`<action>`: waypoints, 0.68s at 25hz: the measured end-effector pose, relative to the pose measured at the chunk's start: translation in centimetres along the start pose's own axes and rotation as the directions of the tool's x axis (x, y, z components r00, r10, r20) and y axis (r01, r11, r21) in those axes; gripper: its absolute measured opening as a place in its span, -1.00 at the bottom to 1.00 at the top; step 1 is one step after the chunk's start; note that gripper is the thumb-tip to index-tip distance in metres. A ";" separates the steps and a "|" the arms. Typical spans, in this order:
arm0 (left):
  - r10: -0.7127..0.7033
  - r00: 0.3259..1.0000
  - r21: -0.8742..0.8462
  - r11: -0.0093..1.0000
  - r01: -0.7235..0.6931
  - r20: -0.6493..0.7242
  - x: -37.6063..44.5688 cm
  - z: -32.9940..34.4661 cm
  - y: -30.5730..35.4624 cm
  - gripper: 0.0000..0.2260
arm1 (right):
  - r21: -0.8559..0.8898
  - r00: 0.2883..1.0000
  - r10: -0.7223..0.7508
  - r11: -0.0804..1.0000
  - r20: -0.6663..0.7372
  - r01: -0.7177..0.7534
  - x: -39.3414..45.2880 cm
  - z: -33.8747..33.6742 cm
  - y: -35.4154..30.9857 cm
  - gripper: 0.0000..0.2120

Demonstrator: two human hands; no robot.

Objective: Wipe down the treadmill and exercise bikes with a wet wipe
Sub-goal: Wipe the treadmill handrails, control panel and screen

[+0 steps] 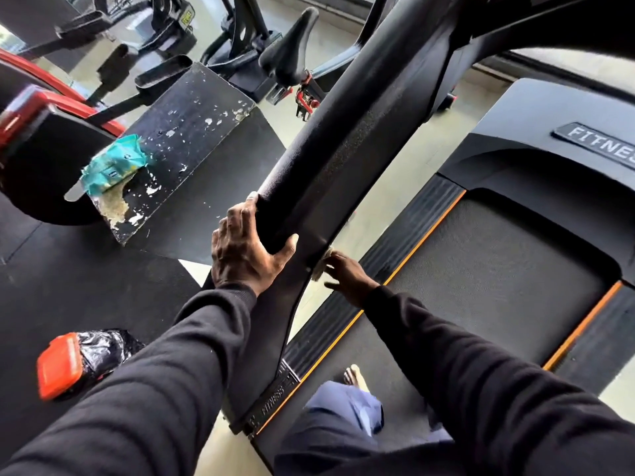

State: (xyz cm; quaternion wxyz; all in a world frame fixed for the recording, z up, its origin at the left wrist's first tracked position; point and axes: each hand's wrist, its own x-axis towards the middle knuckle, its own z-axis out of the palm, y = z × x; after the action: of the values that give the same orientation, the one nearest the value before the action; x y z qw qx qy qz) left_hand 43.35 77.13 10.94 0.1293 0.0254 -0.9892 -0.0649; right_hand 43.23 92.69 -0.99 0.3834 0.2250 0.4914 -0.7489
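The small crumpled white wet wipe (pixel 325 261) sits against the inner face of the treadmill's wide black textured upright post (pixel 330 146), low on the post and just above the ribbed side rail. My right hand (pixel 347 278) holds the wipe there, fingers bent around it and pressing it to the post; most of the wipe is hidden by the fingers. My left hand (pixel 245 247) grips the same post on its outer edge at about the same height, fingers wrapped over the far side, thumb spread across the near face. Both arms are in black long sleeves (pixel 481 379).

The black treadmill belt (pixel 498 269) lies to the right of the post, edged by thin orange strips (pixel 409 259) and a black ribbed side rail (pixel 405 228). The black motor cover (pixel 549 139) at the belt's head carries a plate lettered "FITNES", cut off at the frame edge. My leg in blue trousers (pixel 343 410) and a bare foot (pixel 352 374) stand on the belt.

Left of the post, a worn black box with flaking paint (pixel 192 132) carries a teal wet-wipe packet (pixel 115 164). Nearer me on the dark floor mat (pixel 68 269) is a black plastic bag beside an orange-red object (pixel 62 365). A black exercise bike saddle (pixel 292 49) with red fittings below stands beyond the post. A red and black machine (pixel 41 139) fills the left edge.
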 end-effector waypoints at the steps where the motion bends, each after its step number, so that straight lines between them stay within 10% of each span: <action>1: 0.004 1.000 -0.002 1.000 -0.004 -0.001 0.0 0.0 0.0 -0.22 | 0.031 0.999 -0.032 0.999 -0.036 0.033 0.0 0.0 -0.1 -0.81; 17: 0.185 0.983 -0.134 0.974 -0.183 0.005 -3.9 0.7 -6.0 -0.24 | 0.109 0.890 -0.385 0.901 -0.244 0.420 1.2 6.8 8.9 -0.67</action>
State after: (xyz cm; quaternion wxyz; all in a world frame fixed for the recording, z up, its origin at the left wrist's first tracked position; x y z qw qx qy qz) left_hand 47.18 71.50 8.48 0.1276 -0.0755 -0.9818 -0.1189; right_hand 49.91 84.16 -4.04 0.1447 0.2279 0.5048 -0.8199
